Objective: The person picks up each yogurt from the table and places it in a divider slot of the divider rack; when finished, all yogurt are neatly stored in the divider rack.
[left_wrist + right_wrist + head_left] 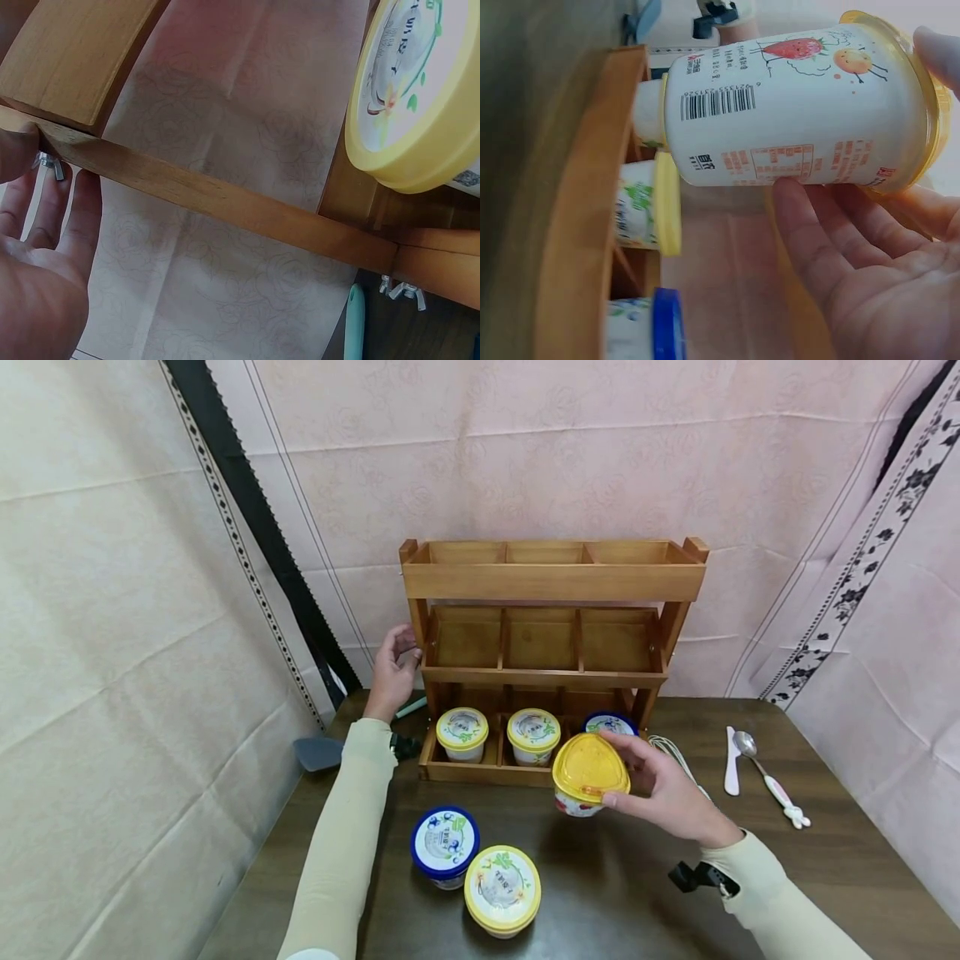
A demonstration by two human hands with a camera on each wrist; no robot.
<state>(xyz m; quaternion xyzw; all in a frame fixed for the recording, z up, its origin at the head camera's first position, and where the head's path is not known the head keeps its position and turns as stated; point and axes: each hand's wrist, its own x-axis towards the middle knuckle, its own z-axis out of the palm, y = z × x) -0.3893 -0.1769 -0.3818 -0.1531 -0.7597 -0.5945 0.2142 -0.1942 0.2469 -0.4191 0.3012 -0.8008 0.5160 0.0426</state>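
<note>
My right hand (pixel 671 793) grips a yogurt cup with a translucent yellow domed lid (pixel 591 768), in front of the wooden rack (pixel 551 583). The right wrist view shows this cup's white wall (pixel 780 112), with a barcode and a printed strawberry. At the rack's left side, my left hand (pixel 393 672) holds the upright, its thumb and fingers around the wood by a wing nut (pixel 51 163). Two yellow-lidded cups (pixel 462 733) (pixel 533 735) and a blue-lidded cup (pixel 609 722) sit in the rack's bottom row, the blue one partly hidden behind the held cup.
On the dark table stand another blue-lidded cup (pixel 446 843) and a yellow-lidded cup (pixel 502 890), side by side. To the right lie a white-handled knife (pixel 731 760), a spoon (pixel 772 781) and a whisk (pixel 671 750). A grey-blue spatula head (pixel 318 753) lies at the left edge.
</note>
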